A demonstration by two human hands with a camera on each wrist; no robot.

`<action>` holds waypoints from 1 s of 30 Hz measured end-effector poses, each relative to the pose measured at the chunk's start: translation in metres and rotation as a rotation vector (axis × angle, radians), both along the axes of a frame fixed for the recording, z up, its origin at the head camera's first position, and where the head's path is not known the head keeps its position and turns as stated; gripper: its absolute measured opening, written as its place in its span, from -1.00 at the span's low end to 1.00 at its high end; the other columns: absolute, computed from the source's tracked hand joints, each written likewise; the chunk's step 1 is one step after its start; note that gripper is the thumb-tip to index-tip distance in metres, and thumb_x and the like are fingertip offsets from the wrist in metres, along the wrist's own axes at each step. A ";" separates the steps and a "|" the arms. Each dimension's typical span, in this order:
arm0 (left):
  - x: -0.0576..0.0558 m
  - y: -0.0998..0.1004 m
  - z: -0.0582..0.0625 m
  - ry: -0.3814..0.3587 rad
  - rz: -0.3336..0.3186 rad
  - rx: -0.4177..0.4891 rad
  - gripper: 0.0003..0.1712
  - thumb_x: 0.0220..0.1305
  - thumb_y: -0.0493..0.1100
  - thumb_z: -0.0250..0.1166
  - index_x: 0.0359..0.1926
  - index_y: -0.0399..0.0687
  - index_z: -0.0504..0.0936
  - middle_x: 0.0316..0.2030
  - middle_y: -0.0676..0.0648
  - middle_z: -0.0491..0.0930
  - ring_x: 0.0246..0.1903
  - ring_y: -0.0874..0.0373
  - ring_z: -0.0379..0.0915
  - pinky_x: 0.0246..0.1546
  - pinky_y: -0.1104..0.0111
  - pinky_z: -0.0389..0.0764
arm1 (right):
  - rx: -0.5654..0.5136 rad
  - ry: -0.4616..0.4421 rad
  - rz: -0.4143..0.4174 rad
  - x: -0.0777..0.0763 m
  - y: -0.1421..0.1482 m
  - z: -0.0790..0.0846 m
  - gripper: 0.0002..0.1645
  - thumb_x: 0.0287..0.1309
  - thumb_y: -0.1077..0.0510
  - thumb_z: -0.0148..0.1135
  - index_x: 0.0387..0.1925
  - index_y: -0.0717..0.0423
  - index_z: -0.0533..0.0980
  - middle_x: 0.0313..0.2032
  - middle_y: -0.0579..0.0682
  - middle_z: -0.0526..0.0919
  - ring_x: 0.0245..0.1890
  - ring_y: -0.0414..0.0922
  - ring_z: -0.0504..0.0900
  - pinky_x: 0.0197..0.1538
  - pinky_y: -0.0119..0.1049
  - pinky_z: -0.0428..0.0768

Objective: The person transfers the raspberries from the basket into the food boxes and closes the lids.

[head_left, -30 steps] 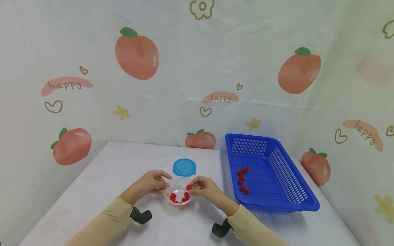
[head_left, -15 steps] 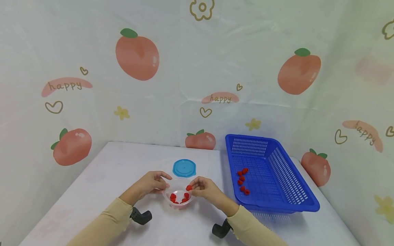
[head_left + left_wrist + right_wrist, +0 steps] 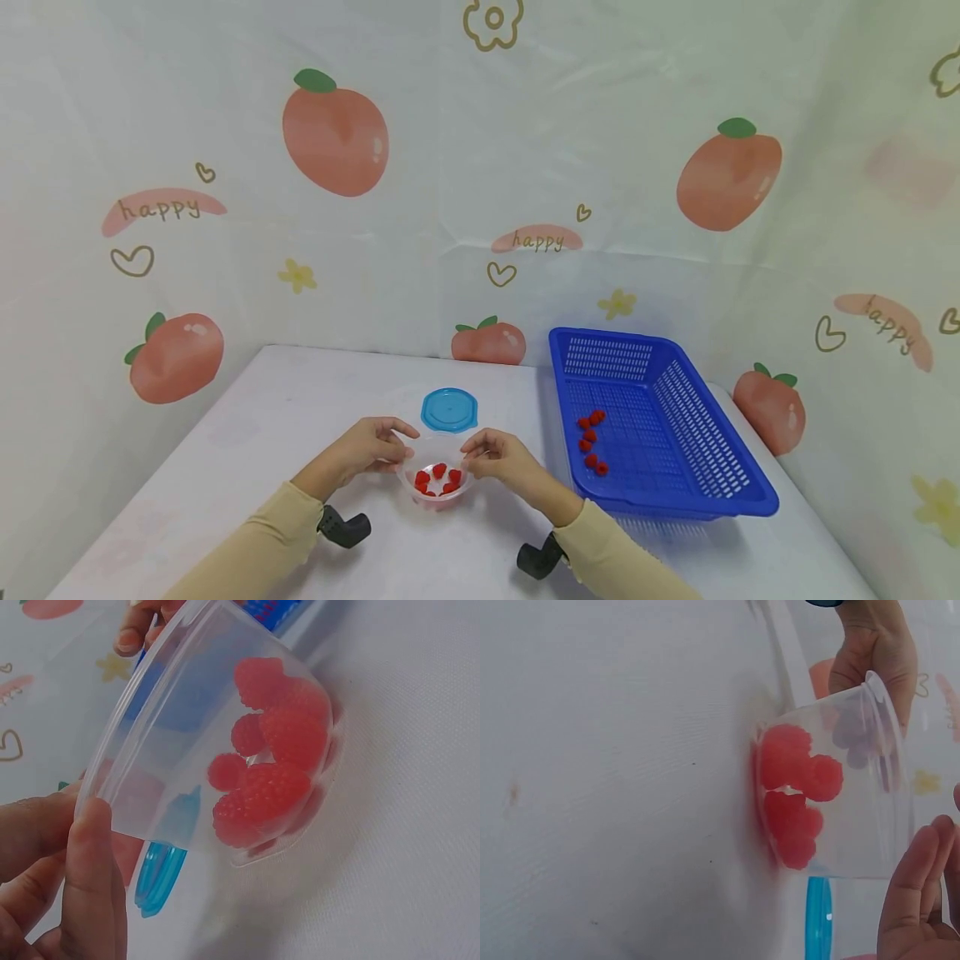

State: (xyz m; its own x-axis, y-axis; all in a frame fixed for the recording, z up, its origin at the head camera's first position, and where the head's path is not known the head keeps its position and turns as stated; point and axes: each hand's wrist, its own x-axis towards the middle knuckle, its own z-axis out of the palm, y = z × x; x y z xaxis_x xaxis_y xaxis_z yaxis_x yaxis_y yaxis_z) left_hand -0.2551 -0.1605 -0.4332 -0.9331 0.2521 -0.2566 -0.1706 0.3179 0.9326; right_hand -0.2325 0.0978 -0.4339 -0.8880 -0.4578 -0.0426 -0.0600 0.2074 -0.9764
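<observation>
A clear plastic tub [image 3: 427,449] stands on the table with several raspberries [image 3: 270,727] in its bottom. My left hand [image 3: 372,444] pinches the tub's left rim; the left wrist view shows thumb and fingers on either side of that edge. My right hand [image 3: 504,460] is at the right rim, its fingers loosely bent with no berry between them. In the right wrist view, the right fingertips [image 3: 919,859] come right beside the tub's rim. Behind the tub lies a blue lid [image 3: 449,409], flat on the table.
A blue perforated basket [image 3: 678,502] stands to the right, with several raspberries [image 3: 590,436] along its left side. A white cloth with printed fruit [image 3: 335,137] hangs behind and beside the table [image 3: 300,392]. Black wrist mounts [image 3: 343,527] stick out below both forearms.
The raspberry that my right fingers held over the tub's right rim has dropped inside, toward the back. My left hand and the tub have stayed in place.
</observation>
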 end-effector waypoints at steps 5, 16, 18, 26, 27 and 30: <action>-0.001 0.001 0.002 -0.005 -0.006 0.001 -0.62 0.20 -0.30 0.31 0.05 -0.27 0.55 -0.40 -0.09 0.61 -0.50 0.14 0.52 -0.39 0.41 0.66 | 0.017 0.002 -0.022 0.002 0.002 0.003 -0.61 0.17 0.19 0.29 -0.04 0.36 0.48 -0.29 -0.06 0.60 -0.25 -0.08 0.61 -0.12 -0.37 0.65; 0.000 0.002 0.004 0.001 0.004 -0.020 -0.66 0.17 -0.30 0.35 0.00 -0.23 0.58 -0.42 -0.10 0.61 -0.52 0.13 0.53 -0.39 0.40 0.66 | -0.051 0.086 0.040 0.029 0.018 0.049 -0.65 0.22 0.19 0.26 -0.06 0.35 0.46 -0.17 0.11 0.58 -0.21 -0.04 0.60 -0.10 -0.41 0.64; 0.000 0.003 0.005 0.003 0.007 -0.029 -0.66 0.16 -0.28 0.36 -0.01 -0.22 0.59 -0.42 -0.10 0.61 -0.52 0.13 0.52 -0.39 0.40 0.66 | -0.067 0.100 0.044 0.031 0.026 0.062 -0.65 0.22 0.19 0.27 -0.05 0.34 0.46 -0.21 0.01 0.57 -0.23 -0.13 0.59 -0.09 -0.39 0.63; 0.002 0.004 0.008 0.003 0.010 -0.050 -0.66 0.15 -0.28 0.37 -0.02 -0.20 0.60 -0.42 -0.10 0.62 -0.52 0.12 0.52 -0.40 0.39 0.66 | -0.128 0.222 -0.076 0.012 0.074 0.105 -0.80 0.25 0.19 0.24 -0.10 0.13 0.48 -0.23 -0.07 0.57 -0.25 -0.18 0.59 -0.07 -0.38 0.63; 0.002 0.004 0.008 0.003 0.007 -0.053 -0.66 0.16 -0.28 0.37 -0.02 -0.20 0.59 -0.42 -0.10 0.62 -0.52 0.12 0.52 -0.40 0.39 0.66 | -0.127 0.233 -0.098 0.008 0.080 0.108 -0.81 0.26 0.20 0.22 -0.11 0.11 0.48 -0.24 -0.07 0.57 -0.25 -0.18 0.60 -0.07 -0.38 0.63; 0.002 0.003 0.008 0.001 0.006 -0.055 -0.66 0.15 -0.28 0.37 -0.02 -0.19 0.60 -0.41 -0.11 0.62 -0.52 0.11 0.52 -0.40 0.39 0.66 | -0.103 0.253 -0.156 -0.007 0.097 0.115 -0.84 0.28 0.21 0.19 -0.11 0.09 0.48 -0.23 -0.08 0.57 -0.22 -0.19 0.62 -0.05 -0.38 0.64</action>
State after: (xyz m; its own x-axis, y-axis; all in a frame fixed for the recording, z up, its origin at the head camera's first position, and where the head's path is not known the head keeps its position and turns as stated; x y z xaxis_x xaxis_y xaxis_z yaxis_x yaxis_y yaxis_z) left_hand -0.2535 -0.1576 -0.4253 -0.9349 0.2321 -0.2685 -0.1713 0.3675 0.9141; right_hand -0.2393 0.1951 -0.3192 -0.9243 -0.3056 0.2285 -0.2792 0.1336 -0.9509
